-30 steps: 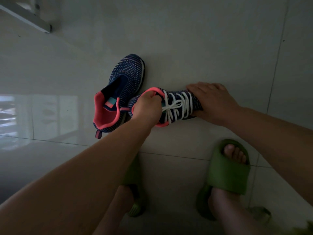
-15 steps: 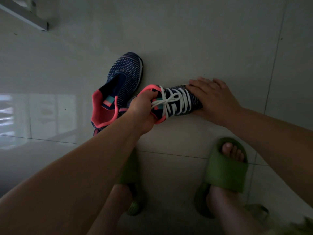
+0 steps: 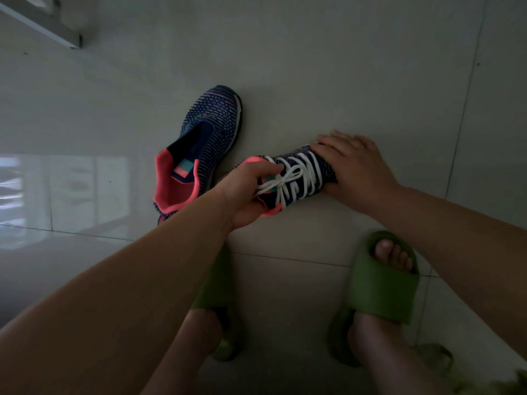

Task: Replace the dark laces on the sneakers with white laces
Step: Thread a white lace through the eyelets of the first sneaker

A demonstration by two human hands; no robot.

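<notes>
Near the middle of the frame, a navy knit sneaker (image 3: pixel 302 178) with a coral collar lies across the pale tiled floor (image 3: pixel 342 67), its toe pointing toward the right of the frame and its opening toward the left. White laces (image 3: pixel 296 181) run in crossed rows up its front and end in a tied bow near the collar. The left hand (image 3: pixel 245 192) comes in from the lower left and is closed on the heel end of this sneaker, thumb over the coral rim and the fingers curled under the collar, so the grip is narrow and holding the shoe. The right hand (image 3: pixel 356 169) reaches in from the right of the frame and lies over the toe end, fingers spread and loosely bent across the knit; whether it clasps the toe or merely presses on it cannot be told. Just to the left, touching or nearly touching the held shoe at the heel, the second sneaker (image 3: pixel 205 146) stands on the floor with its toe toward the top of the frame; its coral lining and a small teal label show inside, and no lace shows on it. In the lower part of the frame, two feet in green slides (image 3: pixel 382 283) stand on the tiles, the left one largely hidden behind the left forearm.
</notes>
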